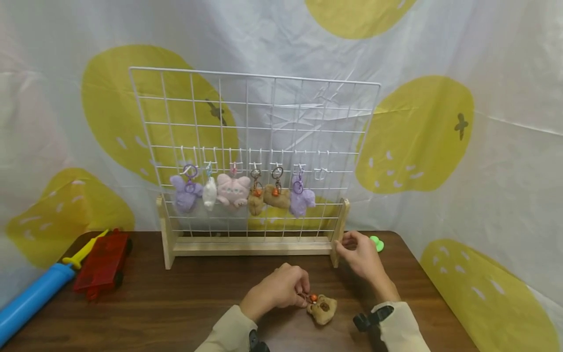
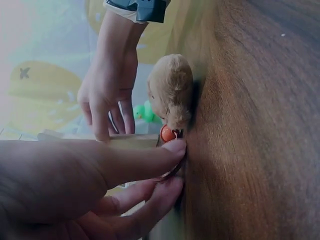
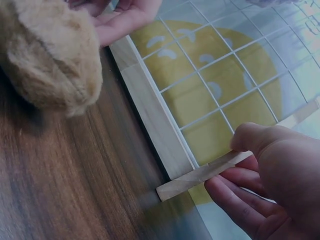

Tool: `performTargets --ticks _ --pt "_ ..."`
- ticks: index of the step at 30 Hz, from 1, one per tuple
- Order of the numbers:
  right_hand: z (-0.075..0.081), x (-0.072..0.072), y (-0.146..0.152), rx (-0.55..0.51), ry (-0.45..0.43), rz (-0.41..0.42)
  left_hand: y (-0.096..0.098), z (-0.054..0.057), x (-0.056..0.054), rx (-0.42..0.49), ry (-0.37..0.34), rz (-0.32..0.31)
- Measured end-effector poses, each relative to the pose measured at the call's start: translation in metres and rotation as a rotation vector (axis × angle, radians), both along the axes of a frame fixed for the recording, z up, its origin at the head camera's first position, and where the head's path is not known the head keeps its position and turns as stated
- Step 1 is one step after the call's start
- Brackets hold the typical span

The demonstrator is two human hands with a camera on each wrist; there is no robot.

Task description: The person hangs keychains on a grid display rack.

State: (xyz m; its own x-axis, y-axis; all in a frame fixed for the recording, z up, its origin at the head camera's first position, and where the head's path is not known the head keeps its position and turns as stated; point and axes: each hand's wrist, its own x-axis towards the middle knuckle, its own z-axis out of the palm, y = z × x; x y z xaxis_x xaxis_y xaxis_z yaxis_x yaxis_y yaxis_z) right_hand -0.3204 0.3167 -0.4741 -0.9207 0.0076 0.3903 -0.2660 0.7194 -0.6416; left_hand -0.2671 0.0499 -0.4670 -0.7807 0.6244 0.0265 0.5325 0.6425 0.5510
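My left hand (image 1: 279, 289) pinches the dark metal ring of a brown plush keychain (image 1: 324, 310) between thumb and fingers, low over the table. An orange bell (image 2: 167, 133) sits between the ring and the plush in the left wrist view. My right hand (image 1: 361, 256) holds the right wooden upright (image 3: 200, 171) of a grid rack, thumb on one face and fingers on the other. The white wire grid (image 1: 259, 115) stands in this wooden base. Several plush keychains hang from its hooks: purple ones, a white one, a pink one (image 1: 233, 190) and brown ones.
At the grid's right, a white hook (image 1: 322, 173) bears no keychain. Behind my right hand lies a small green toy (image 1: 377, 243). A red toy cart (image 1: 104, 264) and a blue tube with a yellow handle (image 1: 37, 298) lie at the table's left. A patterned curtain hangs behind.
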Motion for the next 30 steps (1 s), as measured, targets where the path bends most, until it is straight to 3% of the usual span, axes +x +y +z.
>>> performTargets --ticks 5,9,15,20,26,30 --pt "0.001 0.000 0.000 -0.038 -0.025 0.016 -0.002 0.003 -0.001 0.102 -0.006 0.036" --pt "0.000 0.000 0.001 -0.135 -0.068 0.048 -0.005 0.010 -0.003 0.202 -0.001 0.042" --pt "0.001 0.001 0.002 -0.263 -0.120 0.098 -0.003 0.034 -0.002 0.382 0.108 -0.016" --pt "0.002 0.003 0.003 -0.278 -0.124 0.106 -0.001 0.063 0.006 0.511 0.200 -0.028" --pt "0.002 0.002 0.002 -0.251 -0.112 0.094 -0.001 0.112 0.010 0.516 0.325 0.039" --pt "0.003 0.001 0.001 -0.252 -0.116 0.087 0.000 0.142 0.012 0.546 0.368 0.089"
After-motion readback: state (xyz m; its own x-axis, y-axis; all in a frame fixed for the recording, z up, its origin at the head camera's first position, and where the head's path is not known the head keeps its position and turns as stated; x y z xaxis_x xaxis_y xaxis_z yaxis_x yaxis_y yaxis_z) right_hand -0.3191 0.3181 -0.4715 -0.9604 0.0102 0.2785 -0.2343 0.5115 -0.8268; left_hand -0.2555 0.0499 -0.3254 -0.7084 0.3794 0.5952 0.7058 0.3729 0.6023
